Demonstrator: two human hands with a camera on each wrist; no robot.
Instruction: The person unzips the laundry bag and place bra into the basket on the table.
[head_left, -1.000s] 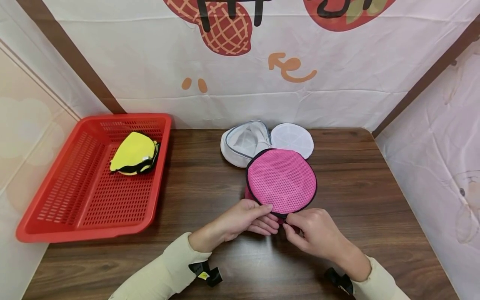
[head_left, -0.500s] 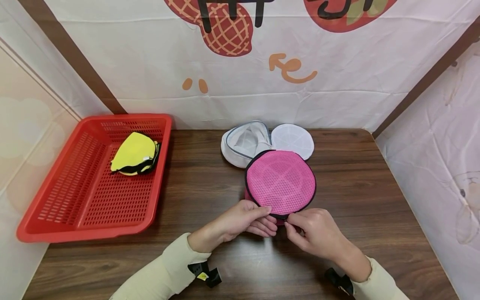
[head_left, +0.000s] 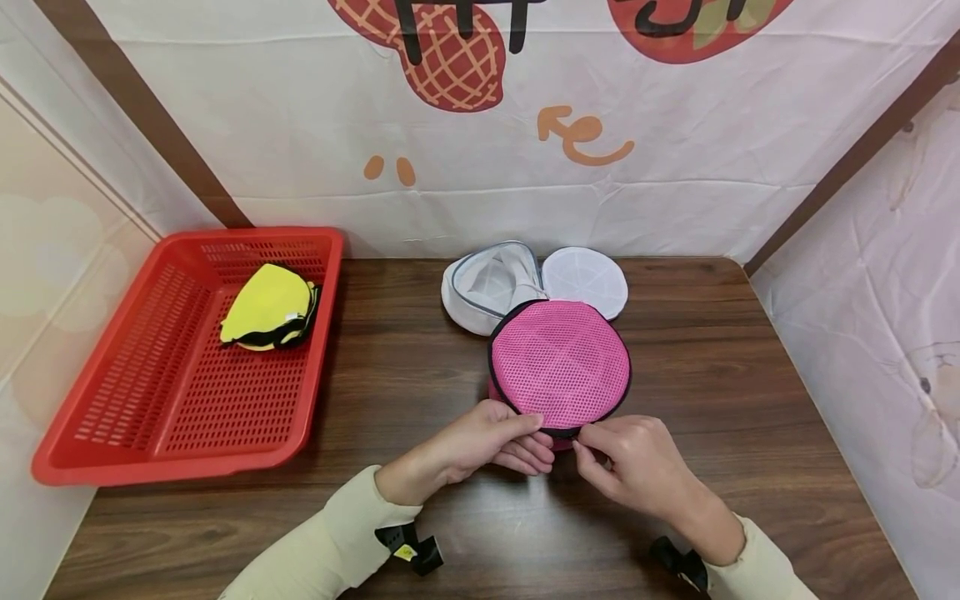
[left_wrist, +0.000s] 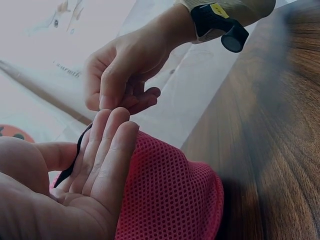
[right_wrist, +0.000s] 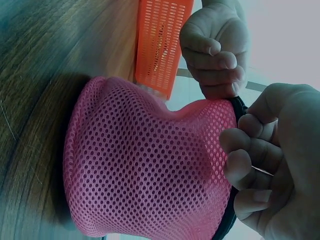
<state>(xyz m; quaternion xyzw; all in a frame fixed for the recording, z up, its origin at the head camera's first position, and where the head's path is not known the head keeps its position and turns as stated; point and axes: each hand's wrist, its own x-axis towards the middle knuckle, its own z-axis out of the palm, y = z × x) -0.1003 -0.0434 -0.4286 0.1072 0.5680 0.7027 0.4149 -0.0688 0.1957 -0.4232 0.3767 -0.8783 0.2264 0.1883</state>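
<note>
A round pink mesh laundry bag with a black zipped rim stands upright on the wooden table. My left hand holds the near-left rim, thumb on top and fingers underneath against the mesh. At the near edge, my right hand pinches the zip between thumb and forefinger; the pull itself is hidden by the fingertips. In the right wrist view the mesh side wall bulges and creases below the black rim. Behind the bag sit a white mesh bag with its top open and a flat white disc-shaped piece.
A red plastic basket stands on the left of the table, with a folded yellow bag trimmed in black inside it. A printed white cloth hangs behind the table and at its sides.
My right hand has slid slightly rightward along the zipped rim. The pink bag has shifted a little to the left, with my left hand keeping its hold.
</note>
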